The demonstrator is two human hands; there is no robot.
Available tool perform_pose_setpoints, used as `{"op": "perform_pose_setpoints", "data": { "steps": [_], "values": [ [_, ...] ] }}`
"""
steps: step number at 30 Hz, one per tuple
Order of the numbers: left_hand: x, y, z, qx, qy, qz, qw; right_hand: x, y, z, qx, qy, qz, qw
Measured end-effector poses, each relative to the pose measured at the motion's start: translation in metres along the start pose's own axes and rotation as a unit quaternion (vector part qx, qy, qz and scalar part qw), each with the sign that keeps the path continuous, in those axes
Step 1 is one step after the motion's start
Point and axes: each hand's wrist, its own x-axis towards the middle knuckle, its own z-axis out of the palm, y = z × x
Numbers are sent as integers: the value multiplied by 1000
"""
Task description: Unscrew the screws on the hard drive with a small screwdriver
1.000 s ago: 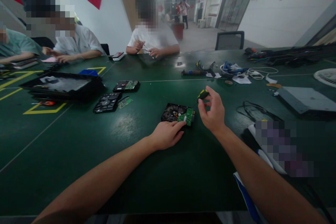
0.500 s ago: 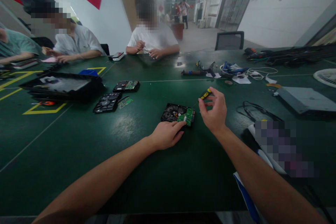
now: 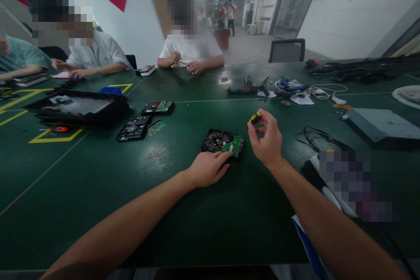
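Note:
A black hard drive (image 3: 213, 139) with a green circuit board (image 3: 235, 143) on its right part lies in the middle of the green table. Across its near edge rests my left hand (image 3: 210, 168), fingers closed over the drive and the index fingertip on the board. My right hand (image 3: 267, 135) grips a yellow and black screwdriver (image 3: 255, 117) by its handle. The thin shaft slants down left toward the board's upper right corner; whether the tip touches is too small to tell.
Left of the drive lie two more hard drives (image 3: 134, 128) and a loose circuit board (image 3: 156, 127). Farther left stands a stack of black trays (image 3: 82, 109). A grey metal box (image 3: 387, 124) and a black cable (image 3: 323, 138) are on the right. Across the table sits a person (image 3: 193, 48).
The screwdriver handle has turned and shifted slightly left in my right hand. My left hand and the hard drive have stayed in place.

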Motion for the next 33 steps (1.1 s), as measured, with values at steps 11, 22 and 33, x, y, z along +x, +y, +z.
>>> {"op": "perform_pose_setpoints", "data": {
  "steps": [11, 22, 33],
  "values": [
    [0, 0, 1, 4, 1, -4, 1000, 1, 1, 1, 4, 0, -13, 1000],
    [0, 0, 0, 1, 1, -1, 1000, 2, 2, -2, 9, -17, 10, 1000],
    [0, -1, 4, 6, 3, -1, 1000, 2, 4, -2, 6, -12, 16, 1000]
  ]
}}
